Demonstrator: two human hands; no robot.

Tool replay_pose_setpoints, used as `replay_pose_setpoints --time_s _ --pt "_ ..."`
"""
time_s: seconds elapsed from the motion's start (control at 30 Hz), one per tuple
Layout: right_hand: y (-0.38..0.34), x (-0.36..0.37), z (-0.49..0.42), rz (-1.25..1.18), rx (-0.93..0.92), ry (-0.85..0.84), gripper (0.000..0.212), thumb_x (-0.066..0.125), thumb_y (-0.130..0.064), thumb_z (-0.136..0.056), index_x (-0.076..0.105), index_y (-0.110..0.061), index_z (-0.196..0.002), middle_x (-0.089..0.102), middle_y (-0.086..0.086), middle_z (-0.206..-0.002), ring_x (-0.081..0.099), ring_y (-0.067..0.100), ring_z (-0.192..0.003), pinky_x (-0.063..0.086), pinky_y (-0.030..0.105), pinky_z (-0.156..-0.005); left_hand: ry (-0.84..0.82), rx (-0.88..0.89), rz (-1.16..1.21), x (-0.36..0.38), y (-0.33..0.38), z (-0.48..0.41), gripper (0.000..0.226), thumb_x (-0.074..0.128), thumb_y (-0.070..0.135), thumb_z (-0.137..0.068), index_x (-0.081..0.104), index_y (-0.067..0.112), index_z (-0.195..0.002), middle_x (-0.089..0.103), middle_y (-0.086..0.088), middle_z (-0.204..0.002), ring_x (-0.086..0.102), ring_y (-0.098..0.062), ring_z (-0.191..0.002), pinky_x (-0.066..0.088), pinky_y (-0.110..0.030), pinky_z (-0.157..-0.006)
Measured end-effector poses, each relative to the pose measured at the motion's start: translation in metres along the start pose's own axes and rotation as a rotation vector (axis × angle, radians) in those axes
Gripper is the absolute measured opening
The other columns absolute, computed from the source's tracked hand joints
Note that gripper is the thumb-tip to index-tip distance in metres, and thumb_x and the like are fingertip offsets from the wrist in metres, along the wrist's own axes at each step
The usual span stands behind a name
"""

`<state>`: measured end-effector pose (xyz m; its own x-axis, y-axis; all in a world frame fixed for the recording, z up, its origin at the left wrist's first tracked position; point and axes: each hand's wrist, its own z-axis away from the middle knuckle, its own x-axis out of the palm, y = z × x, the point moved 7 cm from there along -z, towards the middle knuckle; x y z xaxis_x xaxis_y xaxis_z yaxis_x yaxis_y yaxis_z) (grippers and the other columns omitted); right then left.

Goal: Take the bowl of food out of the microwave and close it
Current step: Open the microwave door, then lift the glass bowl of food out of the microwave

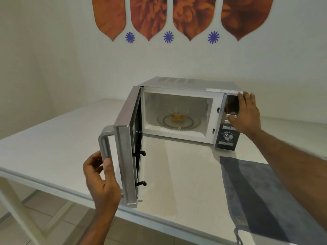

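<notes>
Your left hand [101, 181] curls loosely round the door handle [104, 144], fingers apart | right hand [245, 114] lies flat, spread on the control panel [228, 137] | microwave [178, 110] door [128, 144] wide open | glass bowl of food [177, 116] sits inside on the turntable | table [177, 174].

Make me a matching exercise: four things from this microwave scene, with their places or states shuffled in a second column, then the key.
Things:
1. bowl of food
2. microwave door
3. left hand
4. right hand

Places or states:
A. resting on the control panel
B. swung wide open
C. sitting on the turntable inside
D. at the door handle

Pairs: 1-C, 2-B, 3-D, 4-A
</notes>
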<state>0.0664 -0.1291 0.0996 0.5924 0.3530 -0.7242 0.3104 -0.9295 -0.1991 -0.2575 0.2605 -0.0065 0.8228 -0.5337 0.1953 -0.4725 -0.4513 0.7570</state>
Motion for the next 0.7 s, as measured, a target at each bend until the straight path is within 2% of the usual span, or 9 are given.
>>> replay_pose_setpoints --time_s 0.07,0.13,0.23,0.3,0.4,0.5,0.57,0.63,0.7 --pt "0.000 0.001 -0.001 0.011 0.013 -0.005 0.095 0.076 -0.026 -0.078 0.019 -0.010 -0.152 0.020 0.015 -0.160 0.007 0.037 -0.150 0.028 0.060 -0.114 0.081 0.095 0.019 -0.009 0.010 0.001 0.030 0.052 0.024 -0.093 0.044 0.043 -0.114 0.051 0.017 -0.108 0.053 -0.005 -0.098 0.047 -0.032 -0.086" --pt "0.001 0.002 0.000 0.015 0.037 -0.005 0.094 0.075 -0.029 -0.079 0.017 -0.013 -0.152 0.017 0.013 -0.162 0.006 0.035 -0.151 0.024 0.061 -0.115 0.146 0.239 0.053 -0.016 0.024 0.004 0.036 0.055 0.013 -0.089 0.045 0.038 -0.112 0.048 0.014 -0.108 0.052 -0.017 -0.092 0.045 -0.038 -0.079" --pt "-0.001 0.006 0.007 -0.004 0.078 0.017 0.094 0.074 -0.030 -0.078 0.017 -0.017 -0.152 0.013 0.008 -0.163 0.005 0.030 -0.151 0.013 0.061 -0.117 0.114 0.371 0.159 -0.006 0.047 0.022 0.019 0.055 0.005 -0.085 0.050 0.018 -0.097 0.052 0.009 -0.100 0.050 -0.029 -0.078 0.040 -0.045 -0.064" --pt "-0.007 0.012 0.017 -0.020 0.094 0.029 0.094 0.075 -0.031 -0.078 0.018 -0.019 -0.152 0.011 0.006 -0.164 0.006 0.026 -0.152 0.006 0.058 -0.117 0.000 0.378 0.226 0.014 0.059 0.041 0.016 0.056 0.007 -0.083 0.051 0.020 -0.091 0.056 0.008 -0.093 0.053 -0.023 -0.077 0.041 -0.039 -0.061" --pt "-0.024 0.024 0.037 -0.073 0.086 0.036 0.090 0.073 -0.033 -0.080 0.020 -0.019 -0.152 0.013 0.006 -0.164 0.006 0.024 -0.152 0.003 0.052 -0.118 -0.264 0.367 0.261 0.048 0.066 0.061 0.026 0.060 0.010 -0.078 0.056 0.034 -0.090 0.059 0.011 -0.088 0.060 -0.015 -0.077 0.046 -0.031 -0.063" --pt "-0.046 0.037 0.062 -0.149 0.047 -0.012 0.087 0.072 -0.035 -0.082 0.023 -0.021 -0.151 0.019 0.006 -0.163 0.010 0.023 -0.151 0.004 0.048 -0.119 -0.536 0.417 0.224 0.081 0.066 0.073 0.016 0.061 0.012 -0.083 0.058 0.026 -0.091 0.059 0.012 -0.091 0.062 -0.013 -0.080 0.048 -0.027 -0.067" --pt "-0.061 0.047 0.078 -0.193 0.019 -0.061 0.083 0.070 -0.036 -0.084 0.023 -0.024 -0.151 0.020 0.004 -0.163 0.011 0.022 -0.151 0.006 0.047 -0.119 -0.687 0.412 0.165 0.101 0.059 0.080 0.013 0.059 0.018 -0.087 0.056 0.027 -0.096 0.056 0.015 -0.095 0.059 -0.009 -0.083 0.047 -0.024 -0.070" --pt "-0.072 0.056 0.092 -0.231 0.022 -0.110 0.080 0.070 -0.036 -0.084 0.024 -0.025 -0.150 0.022 0.002 -0.162 0.012 0.021 -0.151 0.010 0.049 -0.121 -0.785 0.344 0.098 0.120 0.043 0.086 0.016 0.058 0.025 -0.089 0.053 0.034 -0.101 0.053 0.020 -0.099 0.057 -0.007 -0.087 0.045 -0.019 -0.073" --pt "-0.080 0.065 0.103 -0.256 0.034 -0.162 0.079 0.070 -0.035 -0.084 0.026 -0.026 -0.149 0.025 0.001 -0.161 0.016 0.022 -0.151 0.014 0.048 -0.121 -0.823 0.198 0.044 0.135 0.023 0.091 0.017 0.056 0.035 -0.088 0.049 0.041 -0.102 0.053 0.023 -0.102 0.058 -0.008 -0.094 0.043 -0.013 -0.076"
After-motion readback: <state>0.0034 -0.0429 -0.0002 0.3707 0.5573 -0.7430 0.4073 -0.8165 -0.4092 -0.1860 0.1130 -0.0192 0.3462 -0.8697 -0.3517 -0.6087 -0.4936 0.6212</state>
